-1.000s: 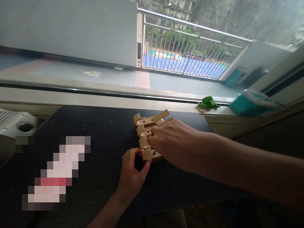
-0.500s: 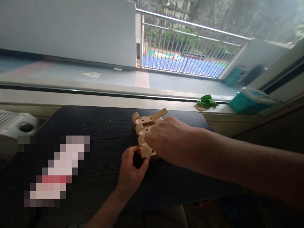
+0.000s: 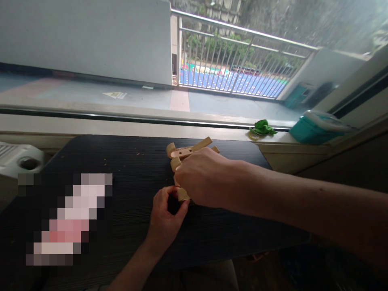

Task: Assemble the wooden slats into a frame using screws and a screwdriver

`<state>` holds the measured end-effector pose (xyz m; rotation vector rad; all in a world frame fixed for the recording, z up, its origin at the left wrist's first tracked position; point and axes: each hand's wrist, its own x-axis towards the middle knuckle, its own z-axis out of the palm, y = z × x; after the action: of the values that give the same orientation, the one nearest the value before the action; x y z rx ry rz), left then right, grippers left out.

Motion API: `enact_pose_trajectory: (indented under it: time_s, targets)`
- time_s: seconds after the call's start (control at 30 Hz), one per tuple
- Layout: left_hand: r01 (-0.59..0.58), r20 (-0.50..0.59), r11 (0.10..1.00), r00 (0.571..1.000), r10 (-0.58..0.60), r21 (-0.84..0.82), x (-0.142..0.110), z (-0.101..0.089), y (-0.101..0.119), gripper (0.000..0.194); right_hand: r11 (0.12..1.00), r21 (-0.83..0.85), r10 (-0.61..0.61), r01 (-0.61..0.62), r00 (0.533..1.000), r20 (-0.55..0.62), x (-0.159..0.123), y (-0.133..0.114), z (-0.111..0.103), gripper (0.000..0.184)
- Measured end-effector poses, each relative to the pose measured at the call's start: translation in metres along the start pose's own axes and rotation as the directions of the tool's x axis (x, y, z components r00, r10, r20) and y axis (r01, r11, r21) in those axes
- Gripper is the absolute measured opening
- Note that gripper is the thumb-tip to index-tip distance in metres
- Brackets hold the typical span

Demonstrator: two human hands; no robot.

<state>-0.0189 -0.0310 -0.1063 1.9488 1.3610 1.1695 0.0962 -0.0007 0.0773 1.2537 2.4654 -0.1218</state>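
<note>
A pale wooden assembly of several hooked pieces [image 3: 185, 152] lies on the dark table [image 3: 121, 169] near its far edge. My right hand [image 3: 203, 178] reaches in from the right and rests on top of the assembly, fingers curled down over its middle pieces and hiding most of them. My left hand [image 3: 166, 218] comes up from below and pinches the nearest piece [image 3: 182, 196] between thumb and fingers. Only the farthest piece and its slanted stick show fully.
A blurred-out patch [image 3: 68, 218] covers something on the table's left. A white device [image 3: 21, 159] sits off the left edge. On the window sill lie a green cloth [image 3: 262, 128] and a teal box [image 3: 317, 128]. The window is straight ahead.
My right hand has slid left and toward me over the wooden pieces, covering more of them. My left hand keeps its pinch on the nearest piece.
</note>
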Motion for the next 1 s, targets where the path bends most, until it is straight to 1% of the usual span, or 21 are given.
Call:
enact_pose_trajectory:
  time_s: [0.07,0.1,0.23,0.33,0.63,0.73,0.9,1.0]
  targets:
    - [0.005,0.009,1.0,1.0,-0.005,-0.002,0.001,-0.001,0.002,0.024,0.999,-0.038,-0.027,0.03,0.998,0.057,-0.001,0.004,0.001,0.011]
    - [0.0,0.014,1.0,1.0,0.0,-0.002,0.001,-0.002,0.003,0.023,0.999,-0.045,-0.025,0.028,0.998,0.06,-0.003,0.006,0.002,0.011]
    - [-0.051,0.032,0.999,0.998,0.051,0.012,0.001,-0.002,0.003,0.022,0.996,-0.088,-0.011,0.014,0.999,0.037,-0.007,0.009,0.007,0.012]
    - [-0.058,0.033,0.998,0.998,0.058,0.028,0.0,-0.001,0.003,0.021,0.995,-0.102,0.005,-0.003,1.0,0.026,-0.009,0.007,0.008,0.013]
    - [-0.067,0.027,0.997,0.997,0.066,0.033,0.0,-0.002,0.004,0.019,0.998,-0.065,0.006,-0.004,1.0,0.028,-0.01,0.008,0.012,0.013]
    - [-0.07,0.026,0.997,0.997,0.069,0.041,-0.001,-0.002,0.003,0.018,0.999,-0.036,0.0,0.002,0.999,0.05,-0.011,0.009,0.013,0.013]
    - [-0.076,0.013,0.996,0.997,0.076,0.048,-0.002,0.002,0.0,0.02,0.999,-0.012,0.038,-0.037,0.998,0.056,-0.015,0.011,0.008,0.015]
    - [-0.062,0.012,0.996,0.998,0.061,0.058,0.007,0.0,-0.003,0.023,0.998,-0.014,0.064,-0.064,0.996,0.056,-0.015,0.014,0.003,0.018]
